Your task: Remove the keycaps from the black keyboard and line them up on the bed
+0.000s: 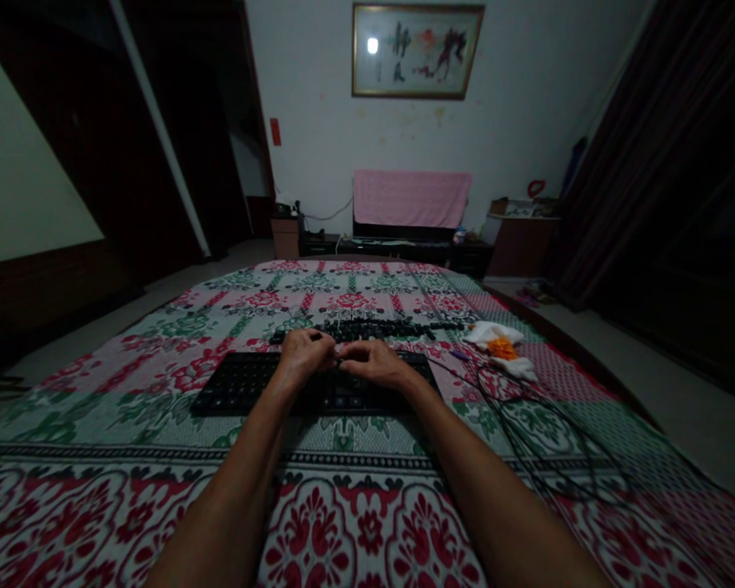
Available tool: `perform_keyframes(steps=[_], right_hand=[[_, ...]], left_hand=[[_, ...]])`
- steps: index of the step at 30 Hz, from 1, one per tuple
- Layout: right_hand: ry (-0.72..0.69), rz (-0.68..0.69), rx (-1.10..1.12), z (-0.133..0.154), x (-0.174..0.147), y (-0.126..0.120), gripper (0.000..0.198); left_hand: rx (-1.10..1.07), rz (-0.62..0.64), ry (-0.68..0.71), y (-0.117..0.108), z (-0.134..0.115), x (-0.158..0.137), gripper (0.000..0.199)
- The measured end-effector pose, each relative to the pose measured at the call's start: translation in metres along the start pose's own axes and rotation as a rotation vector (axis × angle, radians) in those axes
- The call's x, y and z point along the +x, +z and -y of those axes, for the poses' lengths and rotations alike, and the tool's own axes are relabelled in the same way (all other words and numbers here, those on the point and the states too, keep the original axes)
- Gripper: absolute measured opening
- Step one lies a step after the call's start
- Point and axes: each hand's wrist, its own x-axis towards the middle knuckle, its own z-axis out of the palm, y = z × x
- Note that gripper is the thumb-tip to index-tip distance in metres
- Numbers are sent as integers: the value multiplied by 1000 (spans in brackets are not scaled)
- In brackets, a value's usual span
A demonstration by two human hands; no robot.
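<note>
A black computer keyboard (238, 385) lies flat on the patterned bed cover, its right part partly hidden by my hands and forearms. Over its upper middle, my left hand (306, 356) and my right hand (373, 363) meet with fingertips close together. Both have curled, pinching fingers around something small and dark that I cannot make out. Just beyond the keyboard, a long strip of small black pieces (398, 328), which look like loose keycaps, is spread on the cover.
To the right lie a white cloth (496, 333) with an orange brush-like bunch (503, 349) and a loose tangle of black cable (527, 437). The floral bed cover (318, 514) reaches far ahead. Beyond it, a pink towel (412, 198) hangs over a dark screen by the wall.
</note>
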Motion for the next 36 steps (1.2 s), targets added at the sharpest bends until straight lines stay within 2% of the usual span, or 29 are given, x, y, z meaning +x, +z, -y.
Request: perform_keyframes(steps=[5,9,11,15,18,20,24,29,36], right_hand=[[56,-28,93,-5,2,12,20],[197,-57,116,0,2,14,14],[277,-62,110,3,2,12,17],[344,-201,-70,1,3,-2,26],[333,-404,-306,-13,6,-22,20],[347,-453,-429,-26,10,-34,19],[320,-384,-600,-42,21,-51,20],[234,-308,-851,-53,35,-58,23],[282,-282,-898,-68,34,-56,24]], left_hand=[[10,24,-41,-1,1,1,21],[-56,29,-18,5,4,1,25],[-117,27,9,7,5,1,25],[-209,-68,61,7,10,6,26],[-211,-93,55,4,17,11,27],[-190,-110,58,3,19,13,26],[-157,-136,60,4,21,15,24],[-167,-120,62,4,23,16,27],[-114,-147,63,2,20,15,26]])
